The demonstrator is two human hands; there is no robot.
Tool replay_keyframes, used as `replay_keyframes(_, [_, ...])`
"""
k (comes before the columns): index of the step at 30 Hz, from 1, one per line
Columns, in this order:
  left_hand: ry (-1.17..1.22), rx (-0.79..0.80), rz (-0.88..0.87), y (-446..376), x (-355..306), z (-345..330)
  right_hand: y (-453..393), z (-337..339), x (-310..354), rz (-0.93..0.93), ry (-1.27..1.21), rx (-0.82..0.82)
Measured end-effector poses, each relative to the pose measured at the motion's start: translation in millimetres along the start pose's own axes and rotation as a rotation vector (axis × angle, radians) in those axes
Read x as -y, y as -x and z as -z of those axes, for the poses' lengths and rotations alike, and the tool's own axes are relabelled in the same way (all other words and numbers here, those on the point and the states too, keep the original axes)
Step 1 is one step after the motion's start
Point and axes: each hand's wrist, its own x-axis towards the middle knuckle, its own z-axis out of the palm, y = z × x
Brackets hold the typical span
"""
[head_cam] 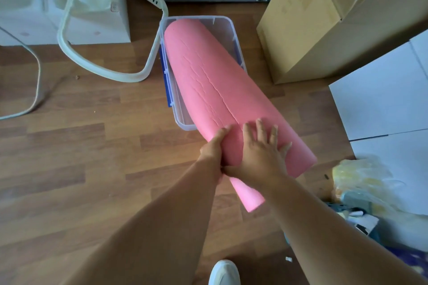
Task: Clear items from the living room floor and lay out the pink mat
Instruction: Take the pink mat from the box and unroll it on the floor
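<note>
A rolled pink mat (pixel 208 76) lies slanted, its far end inside a clear plastic bin (pixel 222 21) and its near end sticking out over the wooden floor. My left hand (pixel 214 147) grips the roll's near left side, fingers curled under it. Flat on top of the roll rests my right hand (pixel 261 148), fingers spread, with the thumb toward the roll's underside. A loose flap of the mat (pixel 249 196) hangs below my right wrist.
A large cardboard box (pixel 312 25) stands right of the bin, white boards (pixel 382 99) beyond it. A pale plastic hoop frame (pixel 76 53) leans at the left near white foam blocks (pixel 34 7). Plastic bags and clutter (pixel 366 192) lie at lower right. My shoe (pixel 223 272) shows below.
</note>
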Motion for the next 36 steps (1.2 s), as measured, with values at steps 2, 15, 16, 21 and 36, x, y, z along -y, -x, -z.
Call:
replay_keyframes(2, [0.055, 0.111, -0.006, -9.0, 1.5, 3.1, -10.5, -7.1, -5.9, 0.022, 0.002, -0.018])
replay_keyframes(15, [0.028, 0.241, 0.054, -24.8, 17.0, 4.5, -48.8, -5.1, -43.9, -0.180, -0.076, -0.174])
replay_keyframes(16, [0.009, 0.226, 0.054, -21.5, 16.6, 2.7, -47.9, -1.7, -43.0, -0.181, -0.066, -0.186])
replay_keyframes(21, [-0.041, 0.190, 0.072, 4.8, 21.2, -10.0, -30.3, 19.9, -42.5, -0.243, -0.011, -0.219])
replay_keyframes(36, [-0.041, 0.092, -0.045, 217.6, -39.9, 47.3, 149.9, 123.8, 70.5, -0.100, 0.022, -0.358])
